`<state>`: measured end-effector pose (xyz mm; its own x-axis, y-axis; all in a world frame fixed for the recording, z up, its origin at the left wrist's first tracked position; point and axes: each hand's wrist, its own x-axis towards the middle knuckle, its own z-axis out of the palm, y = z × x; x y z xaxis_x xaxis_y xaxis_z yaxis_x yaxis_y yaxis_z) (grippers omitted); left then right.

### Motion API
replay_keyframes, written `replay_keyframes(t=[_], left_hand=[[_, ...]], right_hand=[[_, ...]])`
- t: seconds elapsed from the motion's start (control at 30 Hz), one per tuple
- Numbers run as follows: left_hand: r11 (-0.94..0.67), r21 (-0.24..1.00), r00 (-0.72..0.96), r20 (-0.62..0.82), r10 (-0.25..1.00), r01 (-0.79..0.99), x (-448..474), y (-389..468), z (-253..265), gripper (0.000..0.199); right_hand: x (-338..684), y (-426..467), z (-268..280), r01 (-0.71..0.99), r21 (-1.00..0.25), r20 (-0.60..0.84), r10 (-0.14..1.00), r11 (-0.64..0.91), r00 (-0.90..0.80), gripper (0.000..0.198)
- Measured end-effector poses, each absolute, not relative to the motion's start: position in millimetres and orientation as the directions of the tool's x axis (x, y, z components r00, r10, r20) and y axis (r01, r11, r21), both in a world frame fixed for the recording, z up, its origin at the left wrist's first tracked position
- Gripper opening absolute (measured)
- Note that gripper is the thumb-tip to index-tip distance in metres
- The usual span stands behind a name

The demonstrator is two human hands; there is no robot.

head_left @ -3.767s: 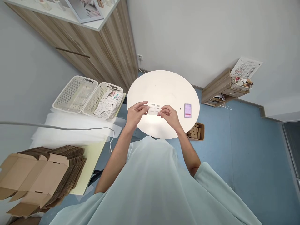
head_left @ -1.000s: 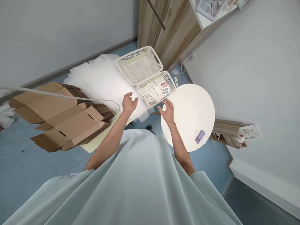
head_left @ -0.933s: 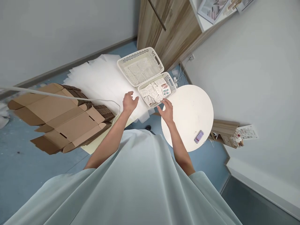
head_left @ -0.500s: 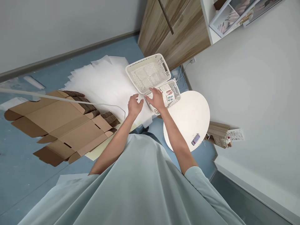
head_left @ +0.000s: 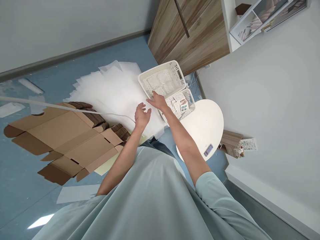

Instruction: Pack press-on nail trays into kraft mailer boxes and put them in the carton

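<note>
My left hand [head_left: 142, 116] hovers over the pile of white sheets [head_left: 110, 83], its fingers apart and nothing in them. To its right, my right hand [head_left: 158, 101] reaches across the near edge of two white plastic baskets, fingers spread and holding nothing I can see. The farther basket [head_left: 141, 77] contains clear plastic packets [head_left: 158, 80]. In the nearer basket [head_left: 192, 106] lie printed cards [head_left: 176, 103] and a small pack with teal pieces [head_left: 184, 107]; my right forearm covers part of this basket.
Flattened cardboard boxes [head_left: 60, 133] are stacked at the left, a thin pale pole [head_left: 62, 107] crossing above them. A round white table [head_left: 207, 123] stands to the right with a blurred object [head_left: 208, 150] on it. Behind the baskets is a wooden cabinet [head_left: 195, 33].
My right hand has moved left, away from the cards and toward my left hand, uncovering more of the nearer basket. The view has shifted slightly.
</note>
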<state>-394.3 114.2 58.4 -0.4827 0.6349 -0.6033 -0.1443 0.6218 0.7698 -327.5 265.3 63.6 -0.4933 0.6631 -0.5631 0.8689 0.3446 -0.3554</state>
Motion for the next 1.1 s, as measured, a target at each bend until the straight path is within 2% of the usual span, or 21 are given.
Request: replay_keyframes(t=[0.17,0.33,0.53,0.67,0.77,0.9,1.1], left_hand=[[0.606,0.781,-0.465,-0.596,0.655,-0.148,-394,119,67,0.066],[0.597,0.79,-0.452,-0.587,0.671,-0.139,-389,118,76,0.066],[0.57,0.808,-0.462,-0.567,0.682,-0.15,-381,113,79,0.064],[0.555,0.815,-0.445,-0.565,0.694,-0.168,-376,114,82,0.065],[0.521,0.833,-0.457,-0.543,0.704,-0.188,-374,116,85,0.064],[0.468,0.858,-0.47,-0.51,0.721,-0.213,-369,119,90,0.059],[0.316,0.892,-0.4,-0.431,0.809,-0.324,-338,129,112,0.046]], right_hand=[[-321,260,70,0.869,-0.42,-0.55,0.688,0.262,-0.473,0.074],[-317,259,75,0.855,-0.481,-0.543,0.701,0.191,-0.462,0.061],[-318,257,83,0.865,-0.448,-0.529,0.713,0.226,-0.46,0.059],[-316,255,88,0.861,-0.448,-0.471,0.755,0.241,-0.456,0.057],[-308,255,95,0.827,-0.52,-0.383,0.807,0.214,-0.449,0.055],[-281,252,116,0.717,-0.686,-0.277,0.865,0.128,-0.419,0.055],[-201,226,165,0.512,-0.855,-0.253,0.925,-0.078,-0.282,0.058]])
